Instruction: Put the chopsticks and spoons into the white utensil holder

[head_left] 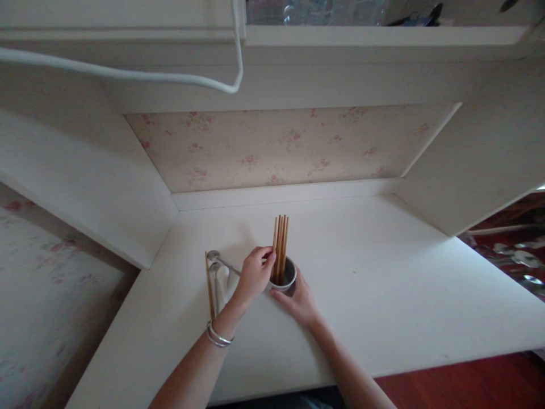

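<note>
Several wooden chopsticks (281,241) stand upright in a metal cup (293,275) on the white surface. My right hand (299,304) is wrapped round the cup's lower right side. At the cup's left rim, my left hand (256,271) pinches a chopstick at the left of the bunch, its lower end inside the cup. Left of that hand lie a long-handled metal spoon (214,255), a second metal spoon (215,267), a white spoon (222,278) and a single chopstick (209,284). My left wrist and forearm hide parts of these.
The white countertop (361,295) sits in a recess between side panels, with a floral back wall (293,147). Overhead, a white cable (128,74) hangs from the cabinet. More utensils (525,258) show beyond the right panel.
</note>
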{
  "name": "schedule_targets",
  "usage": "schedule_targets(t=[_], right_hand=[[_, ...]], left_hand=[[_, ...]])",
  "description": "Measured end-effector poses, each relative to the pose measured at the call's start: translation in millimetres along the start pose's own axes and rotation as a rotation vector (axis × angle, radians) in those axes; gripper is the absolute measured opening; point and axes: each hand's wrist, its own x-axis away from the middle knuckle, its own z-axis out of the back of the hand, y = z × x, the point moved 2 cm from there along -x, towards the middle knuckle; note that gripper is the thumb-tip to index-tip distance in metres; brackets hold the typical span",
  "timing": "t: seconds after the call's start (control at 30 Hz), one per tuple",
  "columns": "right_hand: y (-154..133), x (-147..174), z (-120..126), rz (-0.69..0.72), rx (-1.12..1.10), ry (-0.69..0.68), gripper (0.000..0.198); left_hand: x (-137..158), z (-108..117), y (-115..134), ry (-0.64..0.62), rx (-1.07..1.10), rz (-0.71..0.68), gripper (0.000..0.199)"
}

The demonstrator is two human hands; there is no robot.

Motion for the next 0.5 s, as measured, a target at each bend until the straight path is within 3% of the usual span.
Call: schedule_targets(t=[0.17,0.37,0.5], right_hand=[[-1,0,0,-0.007,0.001,0.008,0.076],[-3,0,0,-0.002,-0.016,0.011,0.076],[-2,2,0,-0.023,-0.020,0.007,0.078]], left_hand=[[0,-1,-2,0.024,0.013,-0.004,0.025],[-1,-1,-5,-0.037,-0.004,-0.020,0.028],[10,2,-11,-0.106,0.145,0.052,0.041]])
